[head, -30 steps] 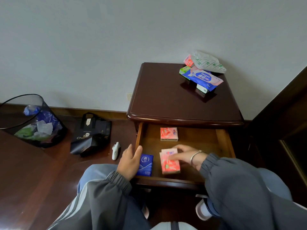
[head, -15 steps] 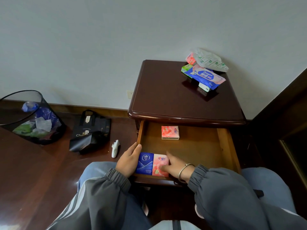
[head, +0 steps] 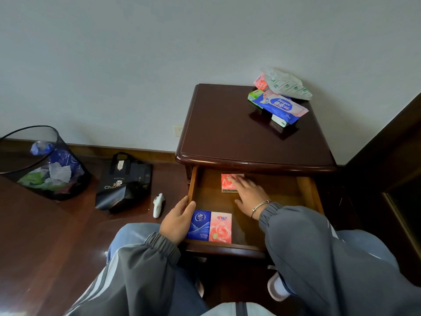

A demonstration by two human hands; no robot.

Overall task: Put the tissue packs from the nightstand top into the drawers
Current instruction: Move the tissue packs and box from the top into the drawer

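The dark wooden nightstand (head: 227, 137) has its top drawer (head: 307, 192) pulled out. At the drawer's front left lie a blue tissue pack (head: 199, 225) and a pink tissue pack (head: 220, 228) side by side. My left hand (head: 176, 221) rests at the drawer's left corner, its thumb against the blue pack. My right hand (head: 248, 193) reaches into the drawer with fingers spread over a red-pink tissue pack (head: 226, 183) at the back. On the nightstand top, at the back right, sits a pile of packs: a blue wipes pack (head: 281, 107), a green-white pack (head: 255, 96), a small pink pack (head: 260, 82).
A crumpled clear wrapper (head: 287, 84) lies on the pile. On the dark floor to the left stand a mesh waste bin (head: 43, 165), a black bag (head: 124, 183) and a small white device (head: 158, 205). Dark furniture (head: 391, 156) borders the right side.
My right hand let go of the pink pack beside the blue one and moved back onto the red-pink pack at the drawer's rear. My left hand stayed at the left corner.
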